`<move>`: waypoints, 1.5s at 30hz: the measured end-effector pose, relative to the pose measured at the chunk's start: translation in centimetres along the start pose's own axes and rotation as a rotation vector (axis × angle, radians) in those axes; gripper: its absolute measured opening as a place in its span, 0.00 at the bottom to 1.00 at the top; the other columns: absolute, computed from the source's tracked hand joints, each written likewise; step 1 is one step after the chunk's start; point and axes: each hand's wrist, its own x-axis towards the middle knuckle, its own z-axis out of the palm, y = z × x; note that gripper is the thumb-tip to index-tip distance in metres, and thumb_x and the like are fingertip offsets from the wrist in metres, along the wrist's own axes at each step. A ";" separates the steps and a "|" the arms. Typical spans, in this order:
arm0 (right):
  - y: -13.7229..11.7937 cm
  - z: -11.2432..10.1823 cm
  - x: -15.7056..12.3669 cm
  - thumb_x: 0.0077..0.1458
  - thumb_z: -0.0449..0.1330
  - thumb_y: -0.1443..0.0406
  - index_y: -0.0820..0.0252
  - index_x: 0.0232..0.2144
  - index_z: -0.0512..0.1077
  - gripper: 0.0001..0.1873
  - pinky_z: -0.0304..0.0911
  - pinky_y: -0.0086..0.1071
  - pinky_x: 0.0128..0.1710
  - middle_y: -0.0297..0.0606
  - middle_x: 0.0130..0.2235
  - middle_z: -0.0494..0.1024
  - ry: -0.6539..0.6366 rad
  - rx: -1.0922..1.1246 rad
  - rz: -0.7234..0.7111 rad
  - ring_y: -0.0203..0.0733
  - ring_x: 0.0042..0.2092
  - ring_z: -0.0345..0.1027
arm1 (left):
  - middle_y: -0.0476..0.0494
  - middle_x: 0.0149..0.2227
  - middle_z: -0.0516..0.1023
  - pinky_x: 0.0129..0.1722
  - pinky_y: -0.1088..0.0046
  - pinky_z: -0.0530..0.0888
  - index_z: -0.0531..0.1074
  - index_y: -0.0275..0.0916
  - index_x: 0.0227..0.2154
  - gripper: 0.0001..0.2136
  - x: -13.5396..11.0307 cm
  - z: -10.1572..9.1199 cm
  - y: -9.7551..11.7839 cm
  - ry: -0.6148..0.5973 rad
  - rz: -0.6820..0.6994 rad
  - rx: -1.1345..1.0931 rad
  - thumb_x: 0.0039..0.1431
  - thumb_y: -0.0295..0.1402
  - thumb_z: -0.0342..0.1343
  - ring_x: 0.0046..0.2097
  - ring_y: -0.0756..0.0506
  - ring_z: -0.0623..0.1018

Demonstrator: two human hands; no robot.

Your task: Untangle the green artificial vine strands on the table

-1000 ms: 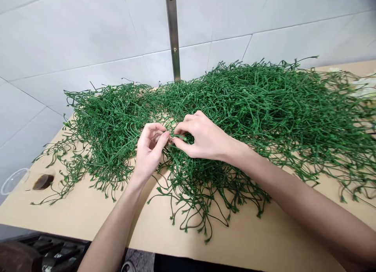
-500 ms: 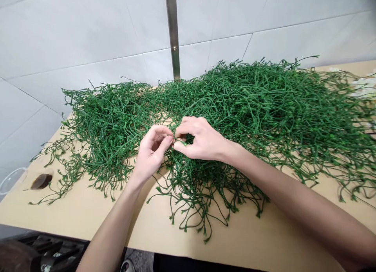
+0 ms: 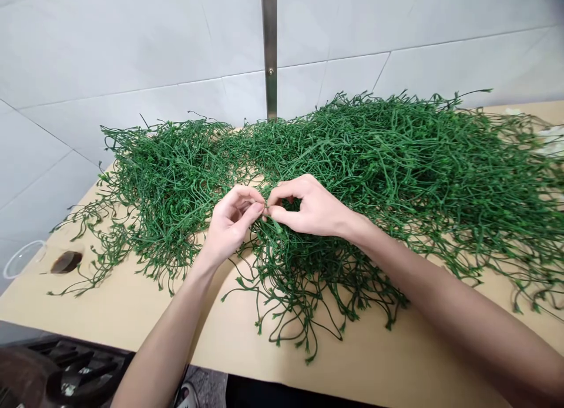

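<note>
My left hand [image 3: 235,220] and my right hand [image 3: 308,207] meet fingertip to fingertip above a wide heap of thin green artificial stems [image 3: 388,149]. Thumb and forefinger of each hand are pinched together. A bit of green stem shows at the pinch, mostly covered by the fingers. Under and in front of my right hand hangs a loose bunch of stems [image 3: 308,279] with small forked tips. To the left of my left hand lies another mound of stems [image 3: 163,179].
The tan table [image 3: 145,314] runs along a white tiled wall [image 3: 132,38] with a metal strip [image 3: 270,56]. A dark-looking round hole [image 3: 67,262] is in the table at left, beside a clear plastic rim [image 3: 22,258]. White pieces [image 3: 553,141] lie at far right. A dark slatted object [image 3: 83,367] stands below the table.
The view has shifted slightly, so most things sit a little further right. My right hand's fingers have straightened somewhat, and the fingertips of both hands stay together.
</note>
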 end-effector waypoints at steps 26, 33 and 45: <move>0.6 -0.5 1.0 0.56 0.56 0.61 0.64 0.28 0.77 0.14 0.62 0.31 0.37 0.37 0.31 0.79 -0.081 0.463 0.319 0.36 0.34 0.69 | 0.43 0.43 0.82 0.40 0.76 0.75 0.80 0.42 0.42 0.14 -0.1 -0.4 0.1 0.178 0.019 0.046 0.50 0.27 0.65 0.42 0.48 0.79; 0.9 -1.0 1.1 0.52 0.62 0.60 0.64 0.28 0.77 0.11 0.57 0.28 0.30 0.34 0.27 0.75 -0.168 0.523 0.356 0.32 0.29 0.63 | 0.43 0.42 0.82 0.29 0.75 0.73 0.76 0.43 0.51 0.21 -0.4 -0.7 0.2 0.045 0.069 0.203 0.53 0.24 0.61 0.30 0.51 0.74; 0.0 -0.1 1.0 0.42 0.54 0.67 0.64 0.21 0.71 0.07 0.48 0.25 0.22 0.28 0.18 0.65 -0.196 0.402 0.506 0.29 0.22 0.53 | 0.44 0.50 0.80 0.52 0.66 0.74 0.75 0.46 0.51 0.20 -0.4 -0.3 -0.1 -0.084 0.249 0.233 0.56 0.23 0.58 0.49 0.43 0.80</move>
